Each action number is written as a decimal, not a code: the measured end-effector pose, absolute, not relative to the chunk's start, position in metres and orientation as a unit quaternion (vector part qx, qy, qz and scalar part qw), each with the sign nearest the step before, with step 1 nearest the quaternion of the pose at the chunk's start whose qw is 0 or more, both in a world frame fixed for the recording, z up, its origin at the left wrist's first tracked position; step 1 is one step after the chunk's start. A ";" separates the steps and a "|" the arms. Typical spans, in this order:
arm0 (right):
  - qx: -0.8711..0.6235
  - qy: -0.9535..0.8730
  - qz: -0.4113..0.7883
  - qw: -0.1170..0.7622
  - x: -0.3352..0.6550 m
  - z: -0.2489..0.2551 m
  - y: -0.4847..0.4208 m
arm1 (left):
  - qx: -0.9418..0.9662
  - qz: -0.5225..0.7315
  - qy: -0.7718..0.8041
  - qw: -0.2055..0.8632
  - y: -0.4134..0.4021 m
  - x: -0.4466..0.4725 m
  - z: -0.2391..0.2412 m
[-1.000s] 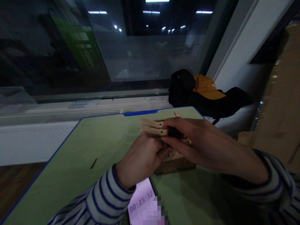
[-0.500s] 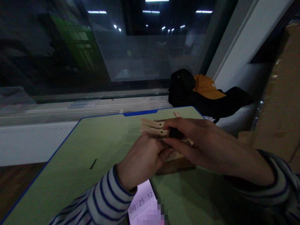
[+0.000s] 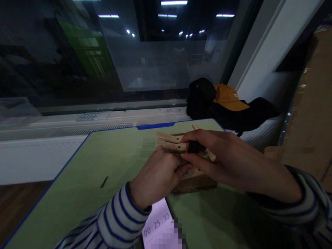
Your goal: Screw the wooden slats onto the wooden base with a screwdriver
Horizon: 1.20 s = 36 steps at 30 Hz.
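Observation:
My right hand (image 3: pixel 220 155) is closed, with a small black block (image 3: pixel 193 147) between its thumb and fingers. My left hand (image 3: pixel 162 173) has its fingers curled and pressed together against the right hand's fingertips; what they grip is hidden. Under both hands lie several pale wooden pieces (image 3: pixel 169 146) with small dark holes, the upper ones angled out to the left. They rest on a brown wooden block or box (image 3: pixel 194 185), mostly covered by the hands. Another pale wooden end (image 3: pixel 195 127) sticks up behind my right hand.
The green table (image 3: pixel 124 152) has a blue edge. A phone (image 3: pixel 157 221) showing a timer lies below my left wrist. A thin dark stick (image 3: pixel 104 182) lies to the left. Beyond the table are an orange cap (image 3: pixel 230 97), dark clothing (image 3: pixel 223 116), a window, and a cardboard box (image 3: pixel 303 114) at right.
Both hands stay almost in place on the wooden pieces. Slightly more of the black block shows between the right hand's fingers. The phone's timer has advanced by one second.

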State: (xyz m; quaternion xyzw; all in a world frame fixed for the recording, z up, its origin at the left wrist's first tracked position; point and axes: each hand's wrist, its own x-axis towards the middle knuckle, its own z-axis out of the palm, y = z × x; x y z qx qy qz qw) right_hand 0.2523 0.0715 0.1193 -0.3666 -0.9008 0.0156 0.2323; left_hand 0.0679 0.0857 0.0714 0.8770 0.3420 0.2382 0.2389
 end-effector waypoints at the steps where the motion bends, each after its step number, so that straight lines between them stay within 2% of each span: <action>1: -0.362 -0.903 0.017 0.233 0.253 0.119 0.072 | 0.877 0.236 0.344 0.238 0.086 0.068 0.071; 15: -0.373 -0.903 0.021 0.213 0.251 0.121 0.070 | 0.874 0.259 0.360 0.201 0.086 0.069 0.069; 21: -0.381 -0.898 0.015 0.221 0.252 0.119 0.070 | 0.874 0.242 0.357 0.223 0.087 0.068 0.070; 27: -0.332 -0.913 0.058 0.231 0.253 0.119 0.071 | 0.885 0.226 0.337 0.226 0.088 0.066 0.070; 36: -0.357 -0.904 0.073 0.224 0.248 0.123 0.070 | 0.876 0.239 0.360 0.216 0.086 0.069 0.069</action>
